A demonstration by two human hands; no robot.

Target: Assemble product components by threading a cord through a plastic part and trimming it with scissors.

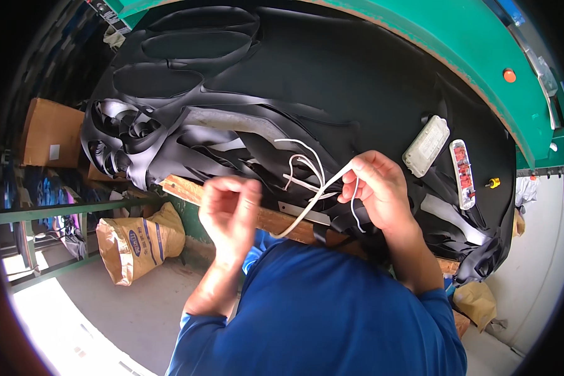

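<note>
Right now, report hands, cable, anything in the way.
Right hand pinching white cable. Left hand blurred, raised apart from it, grip unclear. Loose ends splayed. Nothing seen blocking it.

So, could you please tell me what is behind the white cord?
Behind the white cord show black scraps, a pale flat strip and a wooden edge; whatever lies behind the right hand cannot be seen.

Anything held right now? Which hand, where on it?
Right hand pinches the white cable by a strand just right of where its strands bunch together. Left hand is blurred; can't tell whether it holds anything.
</note>
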